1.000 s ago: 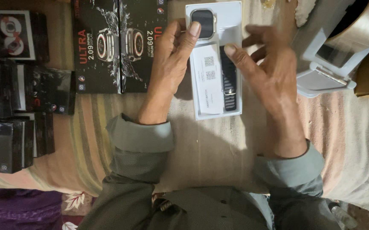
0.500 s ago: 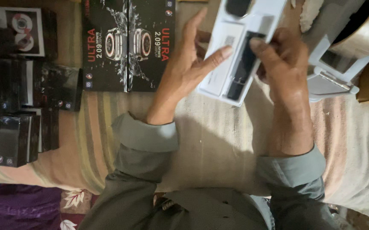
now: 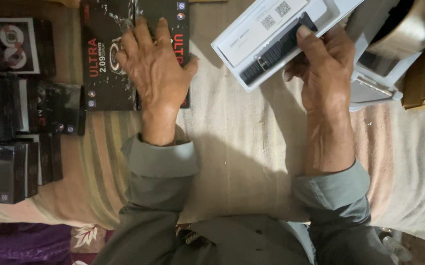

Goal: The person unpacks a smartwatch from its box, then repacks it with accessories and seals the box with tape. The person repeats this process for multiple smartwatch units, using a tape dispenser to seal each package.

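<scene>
Fingers of left hand [image 3: 156,68] spread flat on black box [image 3: 109,73], right hand [image 3: 320,68] gripping white tray [image 3: 266,29], top cropped.

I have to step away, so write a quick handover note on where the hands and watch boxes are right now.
Left hand: flat, palm down on the black watch boxes lying side by side on the cloth.
Right hand: holds the white tray tilted off the cloth, thumb on the black strap in it.
Done: tray out of its box.
Left: tray not set down; black boxes appear shut.
</scene>
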